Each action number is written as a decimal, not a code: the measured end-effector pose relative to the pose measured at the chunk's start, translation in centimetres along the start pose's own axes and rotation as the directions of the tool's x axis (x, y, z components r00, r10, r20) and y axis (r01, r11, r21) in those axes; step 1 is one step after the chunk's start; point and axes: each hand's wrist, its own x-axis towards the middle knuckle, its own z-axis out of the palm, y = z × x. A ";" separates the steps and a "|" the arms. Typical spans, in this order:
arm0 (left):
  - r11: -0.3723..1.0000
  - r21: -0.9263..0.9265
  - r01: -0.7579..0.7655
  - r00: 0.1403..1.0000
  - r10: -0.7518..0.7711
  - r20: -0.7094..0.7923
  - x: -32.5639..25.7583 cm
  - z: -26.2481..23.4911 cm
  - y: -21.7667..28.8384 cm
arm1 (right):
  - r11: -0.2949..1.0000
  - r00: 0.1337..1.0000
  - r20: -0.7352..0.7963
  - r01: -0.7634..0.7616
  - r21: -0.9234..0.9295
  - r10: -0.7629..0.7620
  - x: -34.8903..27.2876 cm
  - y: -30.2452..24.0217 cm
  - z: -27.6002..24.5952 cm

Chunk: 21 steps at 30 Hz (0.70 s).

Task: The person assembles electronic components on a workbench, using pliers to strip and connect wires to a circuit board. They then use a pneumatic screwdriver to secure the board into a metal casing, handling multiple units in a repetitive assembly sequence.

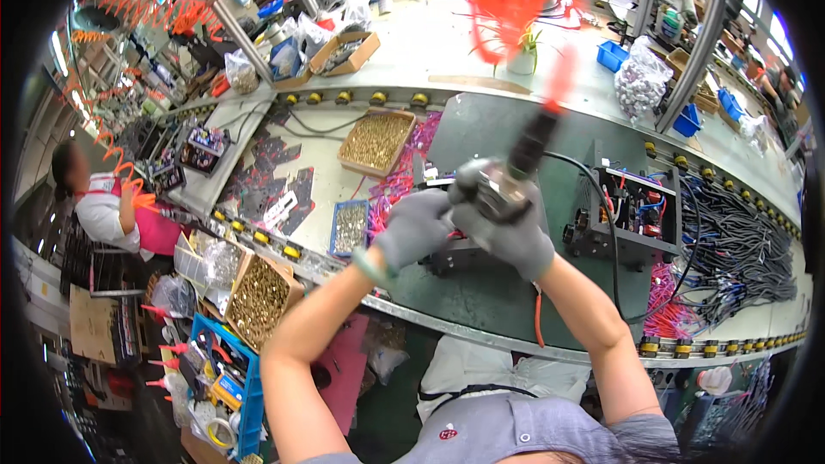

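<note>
On the green surface (507,292) a black metal unit (468,253) lies directly under both gloved hands. The right hand (507,228) has its fingers wrapped tight around a powered screwdriver (516,167), held over the unit. The left hand (412,228) rests beside it, fingers curled against the tool's tip; what they pinch is hidden.

Landmark = green mat (481,292). Its near strip, toward the body, is bare: free passage. Right of mat: open black chassis (632,210) w/ wiring, then grey cable bundle (739,249) block. Left: screw tray (375,142), pink wires (395,185). Above mat centre: hanging driver (524,155) + cord.
</note>
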 end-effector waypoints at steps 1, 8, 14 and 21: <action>0.962 -0.272 0.033 0.969 -0.098 -0.228 -1.0 -0.9 0.5 | 0.994 0.994 -0.017 0.107 0.024 -0.107 -0.6 -1.2 -0.4; -0.222 -0.975 0.028 0.691 -0.700 0.179 -14.1 9.4 -2.1 | 0.939 0.950 -0.166 0.293 0.179 -0.265 -9.1 -6.0 -3.3; -0.238 -0.820 0.520 0.799 -0.204 0.566 -9.0 15.4 11.3 | 0.957 0.873 -0.462 0.249 0.151 -0.154 -13.9 -6.7 -5.4; 0.007 -0.833 0.553 0.833 -0.005 0.553 -5.5 15.8 16.4 | 0.927 0.778 -0.544 0.376 0.000 -0.315 -18.7 -9.1 -7.9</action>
